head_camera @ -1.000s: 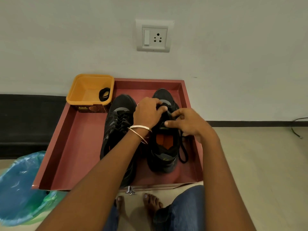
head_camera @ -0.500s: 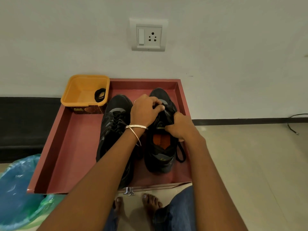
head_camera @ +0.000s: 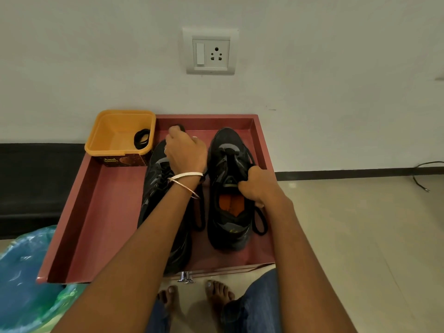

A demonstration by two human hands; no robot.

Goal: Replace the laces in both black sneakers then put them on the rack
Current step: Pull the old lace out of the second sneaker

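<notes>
Left hand: your left hand [head_camera: 186, 152] is raised over the toe of the left black mesh sneaker [head_camera: 158, 188], fingers curled, pinching something small and dark at the fingertips; what it is cannot be told.
Right hand: your right hand [head_camera: 258, 186] grips the tongue and collar of the right black mesh sneaker [head_camera: 228, 188], fingers curled round them.
Laces: a loose black lace [head_camera: 260, 222] loops just below your right hand, beside that sneaker.
Sneakers: both stand side by side, toes to the wall, in the reddish-brown wooden drawer [head_camera: 96, 212].
Beyond left hand: an orange square plastic tub [head_camera: 115, 133] holding a coiled black lace [head_camera: 142, 138].
</notes>
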